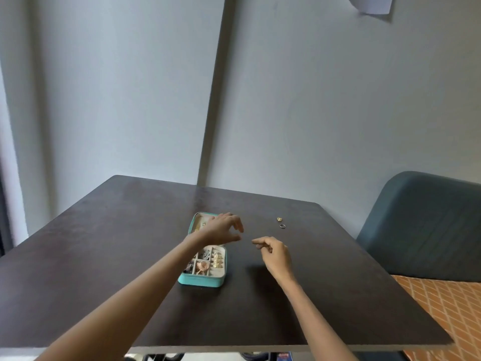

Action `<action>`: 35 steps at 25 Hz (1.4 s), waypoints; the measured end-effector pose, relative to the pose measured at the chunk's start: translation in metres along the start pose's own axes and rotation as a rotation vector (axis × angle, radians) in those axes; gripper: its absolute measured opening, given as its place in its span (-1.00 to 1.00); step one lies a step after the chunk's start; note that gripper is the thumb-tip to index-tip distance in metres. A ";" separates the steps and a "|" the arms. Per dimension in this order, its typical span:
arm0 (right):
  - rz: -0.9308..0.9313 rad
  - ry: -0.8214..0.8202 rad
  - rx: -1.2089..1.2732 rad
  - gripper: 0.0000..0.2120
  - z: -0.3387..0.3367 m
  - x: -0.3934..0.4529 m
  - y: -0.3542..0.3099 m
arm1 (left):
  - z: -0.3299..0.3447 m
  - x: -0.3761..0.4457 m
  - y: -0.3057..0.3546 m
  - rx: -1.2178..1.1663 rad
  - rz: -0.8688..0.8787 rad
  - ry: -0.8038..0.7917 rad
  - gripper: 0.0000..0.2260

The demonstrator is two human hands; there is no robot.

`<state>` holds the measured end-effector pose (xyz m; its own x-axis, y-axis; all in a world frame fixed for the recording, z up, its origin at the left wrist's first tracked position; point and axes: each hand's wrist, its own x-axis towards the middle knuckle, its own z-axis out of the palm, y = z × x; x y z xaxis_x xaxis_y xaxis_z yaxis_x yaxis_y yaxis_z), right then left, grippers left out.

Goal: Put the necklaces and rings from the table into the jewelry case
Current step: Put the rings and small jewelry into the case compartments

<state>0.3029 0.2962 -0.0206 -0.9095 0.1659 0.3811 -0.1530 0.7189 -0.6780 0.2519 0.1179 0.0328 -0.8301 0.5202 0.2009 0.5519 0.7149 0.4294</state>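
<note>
Pale grey-white wall point(312, 100) fills the top half of the view, with a dark vertical strip point(213, 100) running down it to the table's far edge, and a curled white sheet of paper point(371, 5) stuck up at the top right. Below it, the big dark brown wooden table point(104, 243) spreads across the frame. Off to the right, a blue-grey upholstered chair back point(426, 225) stands just past the table's edge, and beneath it a patch of orange diamond-patterned fabric point(447, 308) shows.

On to the tabletop: a turquoise rectangular jewelry case point(201, 280) lies open near the middle, its cream-lined compartments holding gold rings in a roll slot, a rose-gold woven piece and some darker bits. The left forearm crosses the case and hides its middle section.

The left hand point(221, 229) hangs over the case's far half, fingers spread and loosely curved, thumb reaching right; nothing visible in its grasp. The right hand point(273, 252) hovers just right of the case, fingers curled in with thumb and forefinger pinched together; whether something thin sits in that pinch, I cannot tell.

Smallest now: two rings lie on the bare table, right of the case and beyond the right hand — a small gold ring point(279, 219), and just nearer, a small silver band ring point(282, 226), close together but apart.
</note>
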 end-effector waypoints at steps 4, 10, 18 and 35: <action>0.155 0.051 -0.085 -0.72 -0.011 0.027 0.033 | 0.043 0.042 0.040 -0.257 -0.036 0.156 -0.81; 0.252 0.087 -0.188 -0.71 -0.022 0.089 0.079 | 0.097 0.113 0.053 -0.344 -0.192 0.140 -0.73; 0.326 0.017 -0.417 -0.72 -0.018 0.142 0.103 | 0.110 0.168 0.037 -0.300 -0.191 0.132 -0.70; 0.191 0.190 0.178 -0.75 -0.015 0.082 0.057 | 0.073 0.112 0.030 -0.521 -0.082 0.103 -0.85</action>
<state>0.2257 0.3607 -0.0182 -0.8424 0.4217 0.3353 -0.0665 0.5362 -0.8414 0.1812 0.2316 0.0041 -0.8869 0.4050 0.2223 0.3938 0.4111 0.8221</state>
